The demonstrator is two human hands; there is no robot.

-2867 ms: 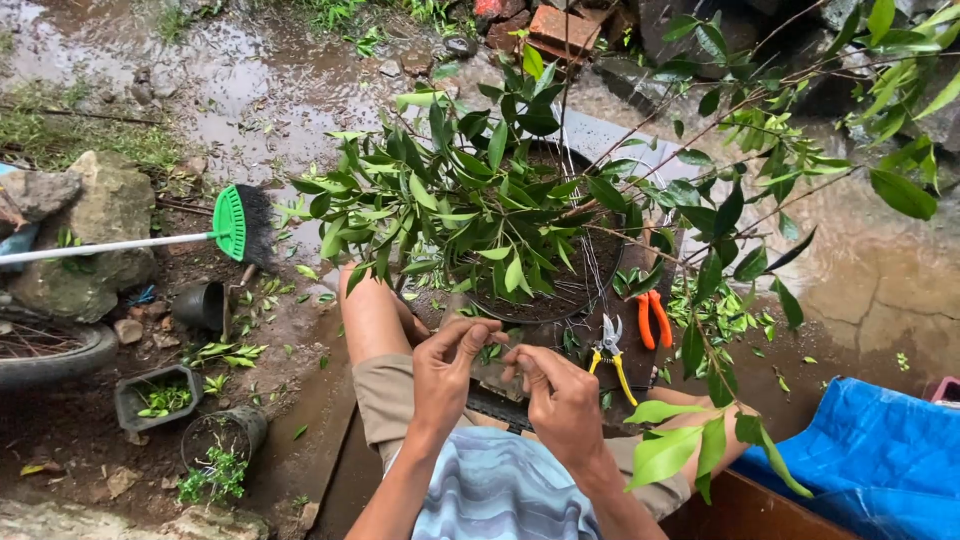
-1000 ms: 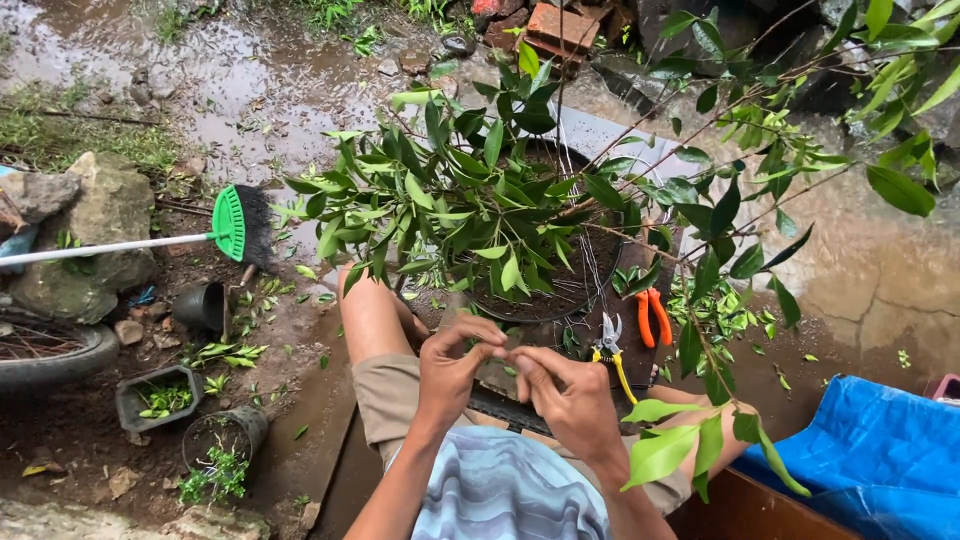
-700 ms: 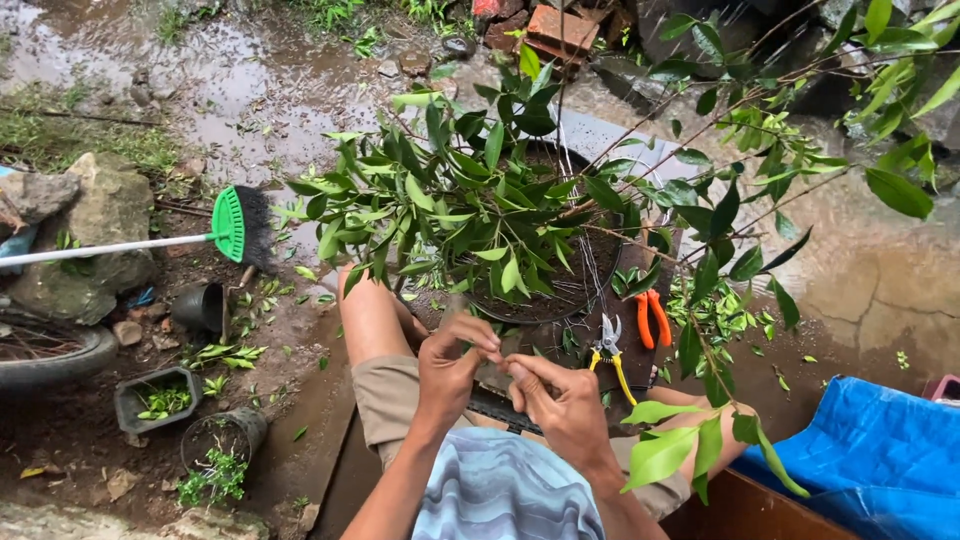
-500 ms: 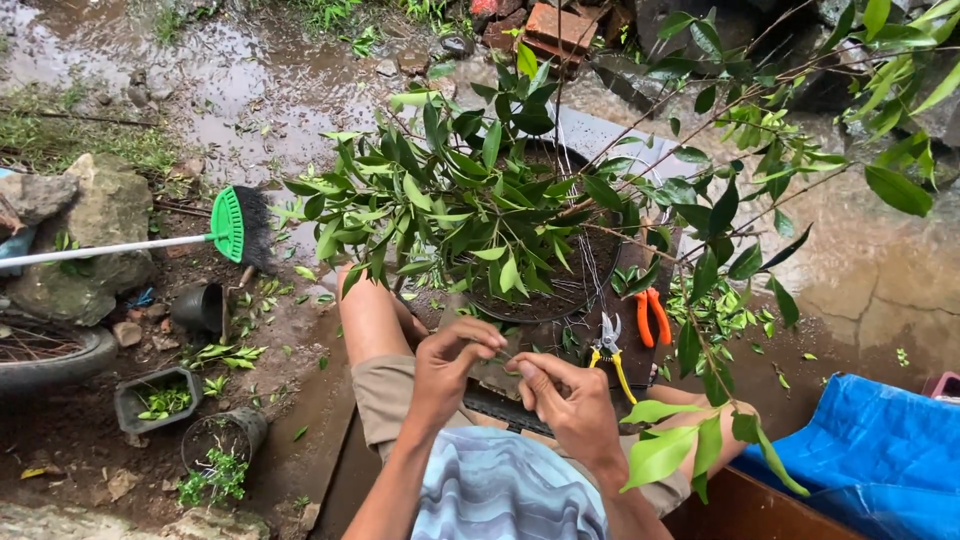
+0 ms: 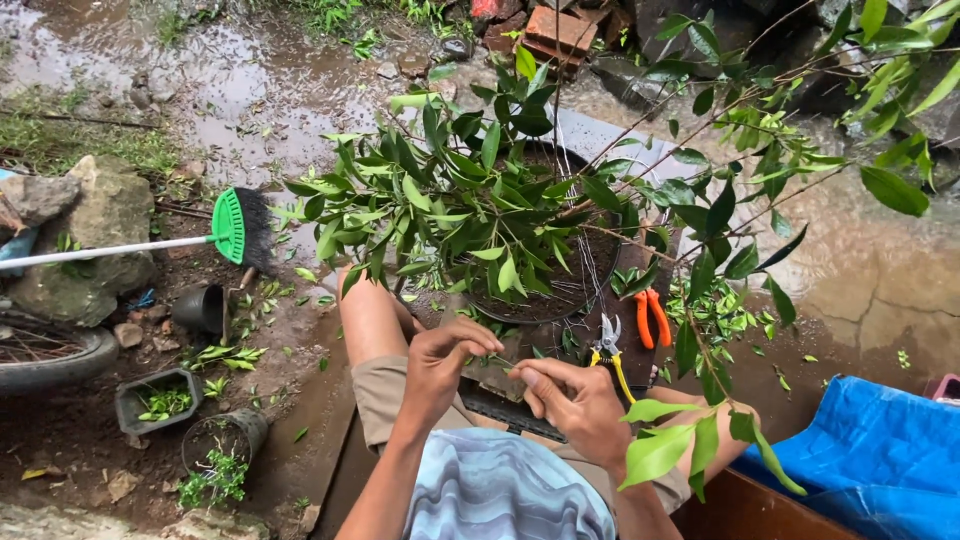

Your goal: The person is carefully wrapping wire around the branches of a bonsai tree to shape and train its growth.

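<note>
**Hands closing in on a small stem in front of the potted shrub**

The person is sitting just behind the potted shrub (image 5: 500, 210), and both hands are now working close together at its near rim. Compared with a few seconds ago, when the fingers were raised higher and looser, the left hand (image 5: 440, 365) is curling its fingertips together, pinching one end of a thin green stem (image 5: 500, 362). The right hand (image 5: 575, 400) is meeting it from the other side, thumb and forefinger pressing on the same stem, the other fingers folded. That suggests the handling is moving from reaching to fine work on this one piece. The orange-handled shears (image 5: 630, 330) are lying untouched just right of the pot, and a green-headed broom (image 5: 235, 225) is resting well to its left.
</note>
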